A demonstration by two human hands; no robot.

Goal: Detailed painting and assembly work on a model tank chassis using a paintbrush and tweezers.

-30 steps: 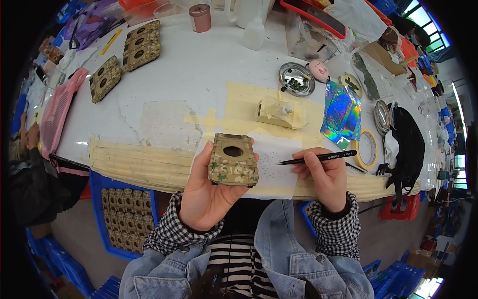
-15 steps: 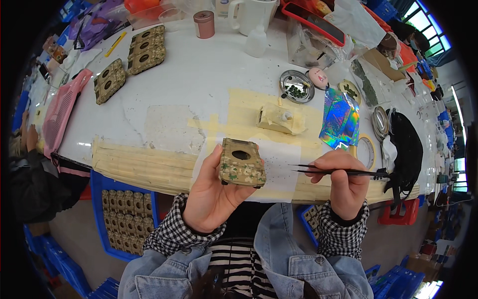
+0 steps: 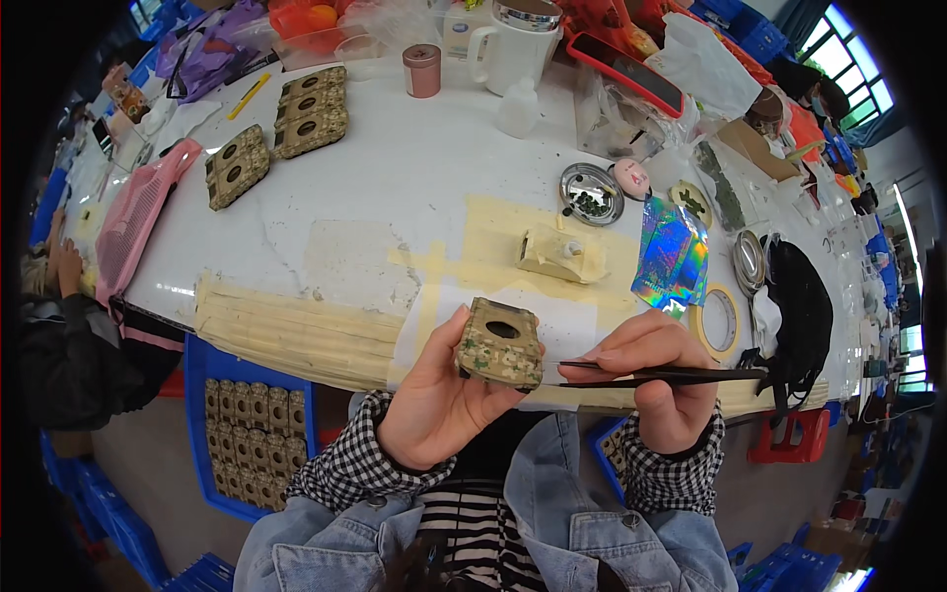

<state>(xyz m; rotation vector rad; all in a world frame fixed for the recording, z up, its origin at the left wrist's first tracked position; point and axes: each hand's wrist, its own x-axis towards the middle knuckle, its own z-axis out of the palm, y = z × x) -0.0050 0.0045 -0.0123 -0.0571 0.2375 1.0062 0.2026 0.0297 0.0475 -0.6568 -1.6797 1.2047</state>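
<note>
My left hand grips a camouflage-patterned block-shaped part with a dark oval hole in its upper face, tilted toward me. Black tweezers lie between the fingers and thumb of my right hand, their tips pointing left, close to the part's right side. Whether the tips touch it or hold anything is too small to tell. White paper lies on the taped table edge beyond my hands. Behind it stands a tape-covered block with a small whitish knob on top.
Similar camouflage parts stand at the far left and in a blue tray below. To the right are a round metal dish of dark green bits, iridescent sheets, a tape roll and a black bag. Another person's hand shows far left.
My left hand has shifted right and slightly down with the camouflage part. The tweezers in my right hand have moved left and down, closing the gap between them and the part.
</note>
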